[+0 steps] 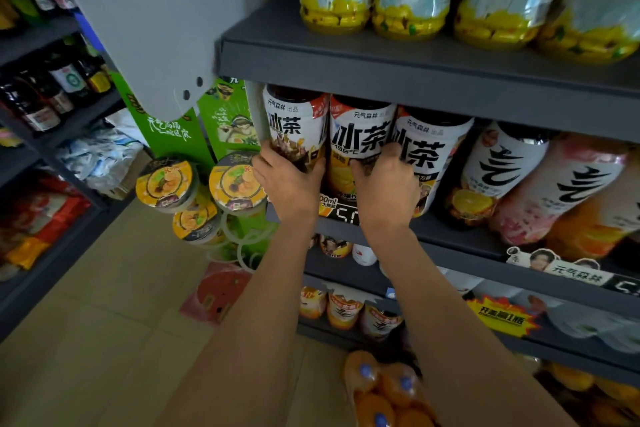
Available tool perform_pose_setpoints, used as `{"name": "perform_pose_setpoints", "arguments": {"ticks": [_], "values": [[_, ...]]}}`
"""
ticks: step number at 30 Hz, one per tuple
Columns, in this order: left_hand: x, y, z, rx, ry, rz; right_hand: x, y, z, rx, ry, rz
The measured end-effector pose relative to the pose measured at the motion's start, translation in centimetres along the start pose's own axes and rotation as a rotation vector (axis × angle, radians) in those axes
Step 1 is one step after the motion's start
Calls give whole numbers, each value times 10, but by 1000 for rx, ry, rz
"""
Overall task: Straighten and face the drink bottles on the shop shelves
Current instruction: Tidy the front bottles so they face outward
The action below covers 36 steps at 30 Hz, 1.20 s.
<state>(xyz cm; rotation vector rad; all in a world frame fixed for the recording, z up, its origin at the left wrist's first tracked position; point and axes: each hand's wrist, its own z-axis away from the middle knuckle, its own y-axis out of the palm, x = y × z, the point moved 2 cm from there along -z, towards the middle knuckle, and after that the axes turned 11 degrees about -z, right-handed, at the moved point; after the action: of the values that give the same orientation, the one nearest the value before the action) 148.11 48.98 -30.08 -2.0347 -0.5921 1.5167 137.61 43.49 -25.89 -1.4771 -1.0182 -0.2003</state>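
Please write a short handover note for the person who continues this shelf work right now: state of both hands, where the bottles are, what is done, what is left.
Left hand grips the lower part of the leftmost iced tea bottle on the middle shelf.
Right hand reaches between the second iced tea bottle and the third iced tea bottle; which one it grips is unclear.
Done: these three labels face front.
Left: the bottles further right appear tilted; straighten them.
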Motion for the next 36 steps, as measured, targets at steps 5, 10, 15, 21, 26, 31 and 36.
{"name": "perform_pose_setpoints", "arguments": {"ticks": [5,10,15,21,26,31,36], "values": [[-7,1,5,-110,-105,25,6,-4,-7,49,-20,102],[-8,2,6,-145,-129,8,6,-9,-11,47,-57,148],[-4,2,4,-138,-92,8,3,-7,-9,34,-67,106],[2,-2,26,-207,-89,86,-31,-16,14,-86,-176,-23],[-17,20,71,26,76,100,-64,-45,15,-152,-49,-14],[-43,37,67,95,17,33,-64,-29,7,52,113,-3],[-47,40,58,72,-85,-91,-66,-20,-3,55,220,-69]]}}
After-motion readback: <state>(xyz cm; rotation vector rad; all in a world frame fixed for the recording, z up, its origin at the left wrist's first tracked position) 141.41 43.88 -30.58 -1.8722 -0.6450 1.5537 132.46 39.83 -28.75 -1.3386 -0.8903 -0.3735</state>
